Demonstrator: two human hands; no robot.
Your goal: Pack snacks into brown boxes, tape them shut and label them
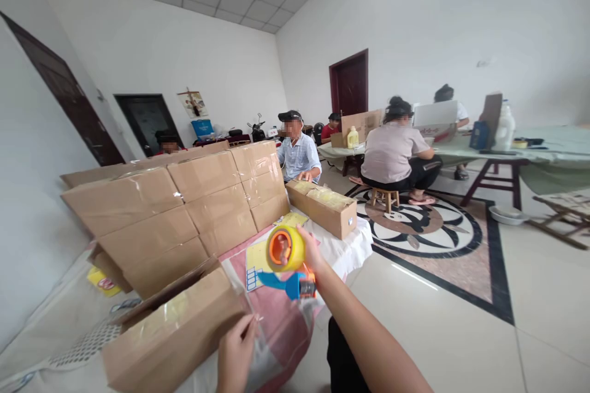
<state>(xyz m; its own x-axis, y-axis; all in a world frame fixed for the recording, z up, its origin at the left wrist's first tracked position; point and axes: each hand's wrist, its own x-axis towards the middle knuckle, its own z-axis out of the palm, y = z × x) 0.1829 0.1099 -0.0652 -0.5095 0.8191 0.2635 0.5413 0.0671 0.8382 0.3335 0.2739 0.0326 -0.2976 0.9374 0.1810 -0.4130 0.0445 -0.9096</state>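
Note:
My right hand (312, 253) grips a tape dispenser (294, 286) with blue and orange parts. It carries a wide yellow tape roll (297, 250) on an orange hub, held up above the table. My left hand (237, 350) is low, its thumb and fingers pinched at the near right end of a long cardboard box (179, 325). A small pale bit shows at those fingertips, too small to name. Shiny tape lies on the box's top. Beneath the dispenser, a yellow printed sheet (252, 258) lies on the pink and white table cover (281, 319).
Taped cardboard boxes (198, 190) form a wall across the table. Another long box (329, 212) lies at the table's far right, where a person (299, 153) sits. Other people work at tables to the right, one on a wooden stool (386, 196).

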